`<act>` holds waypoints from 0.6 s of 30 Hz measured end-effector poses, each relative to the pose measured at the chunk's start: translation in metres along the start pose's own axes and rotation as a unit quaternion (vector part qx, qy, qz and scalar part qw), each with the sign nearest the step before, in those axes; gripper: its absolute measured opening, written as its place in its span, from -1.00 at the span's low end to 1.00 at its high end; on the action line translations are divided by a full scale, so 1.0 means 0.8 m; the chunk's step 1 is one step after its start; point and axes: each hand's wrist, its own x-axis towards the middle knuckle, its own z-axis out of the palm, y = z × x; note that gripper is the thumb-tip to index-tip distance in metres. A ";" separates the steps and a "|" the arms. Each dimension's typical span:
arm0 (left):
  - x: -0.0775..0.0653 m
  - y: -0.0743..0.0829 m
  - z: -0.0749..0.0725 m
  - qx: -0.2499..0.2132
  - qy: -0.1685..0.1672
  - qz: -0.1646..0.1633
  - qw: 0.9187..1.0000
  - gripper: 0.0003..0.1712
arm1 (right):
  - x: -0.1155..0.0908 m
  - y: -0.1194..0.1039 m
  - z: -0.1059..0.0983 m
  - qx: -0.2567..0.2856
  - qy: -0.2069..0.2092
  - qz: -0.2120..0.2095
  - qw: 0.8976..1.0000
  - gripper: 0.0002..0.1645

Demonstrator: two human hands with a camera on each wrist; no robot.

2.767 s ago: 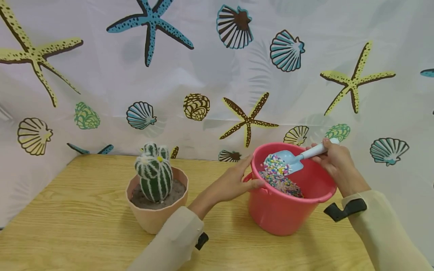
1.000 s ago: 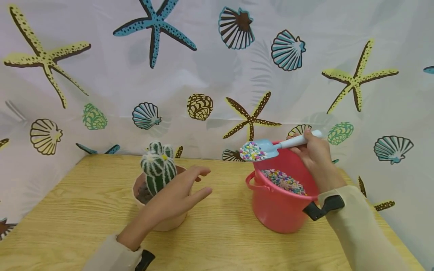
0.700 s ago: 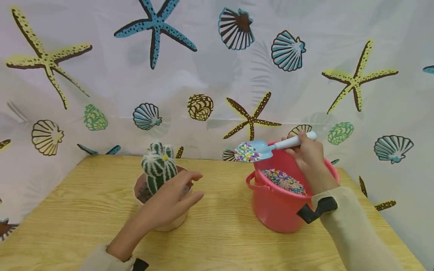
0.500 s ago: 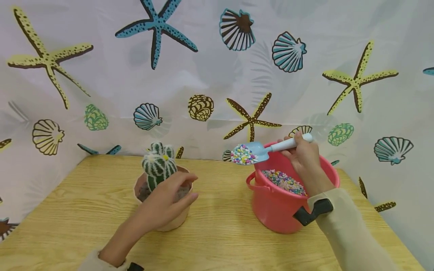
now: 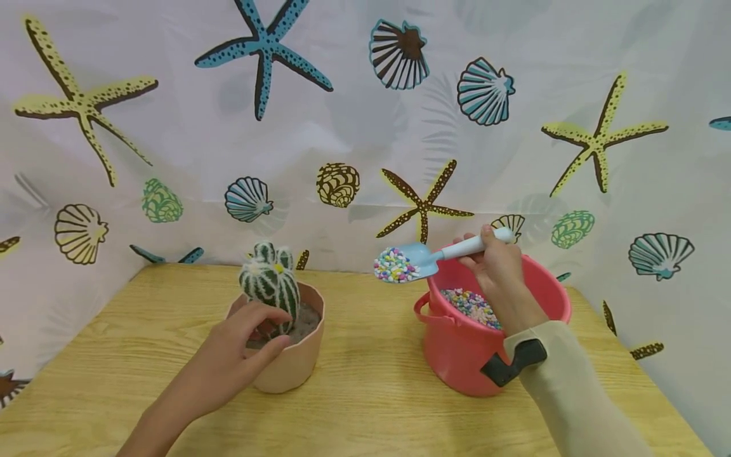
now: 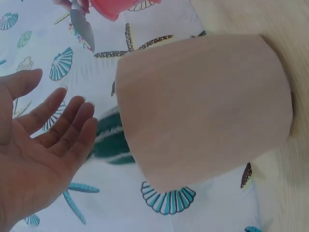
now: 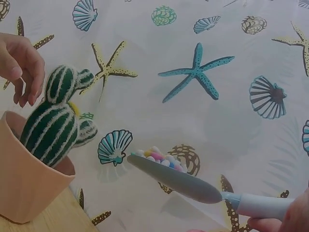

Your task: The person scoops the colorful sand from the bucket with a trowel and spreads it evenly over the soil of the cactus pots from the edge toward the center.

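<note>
My right hand [image 5: 499, 273] grips the white handle of a light blue hand trowel [image 5: 423, 259]. Its blade carries a heap of multicoloured pebbles [image 5: 395, 265], held level in the air just left of the red bucket's rim. My left hand [image 5: 228, 355] has loosely bent fingers with nothing between them. It hovers by the near left rim of a peach plant pot [image 5: 294, 365]. In the pot stands a fuzzy green cactus [image 5: 268, 289] with white stripes, in grey soil [image 5: 305, 322]. The left wrist view shows the palm beside the pot's rim, fingers apart.
A red bucket [image 5: 462, 362] with more coloured pebbles [image 5: 469, 306] inside stands on the right of the wooden table [image 5: 365, 381]. Behind it hangs a white cloth [image 5: 342, 127] printed with shells and starfish.
The right hand has lifted the loaded trowel out of the bucket and moved it left. My left hand has let go of the bucket's rim and moved left to the cactus pot.
</note>
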 end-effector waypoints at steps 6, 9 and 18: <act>-0.006 -0.010 -0.012 0.023 0.020 -0.003 1.000 -0.81 | -0.003 0.006 0.007 0.002 -0.017 0.008 1.000 -0.49; -0.009 -0.020 -0.018 0.046 0.036 -0.017 0.998 -0.84 | -0.004 0.009 0.011 0.000 -0.027 0.010 1.000 -0.48; -0.006 -0.054 -0.024 0.051 0.047 -0.114 0.991 -0.66 | -0.006 0.018 0.022 0.007 -0.029 0.010 0.999 -0.52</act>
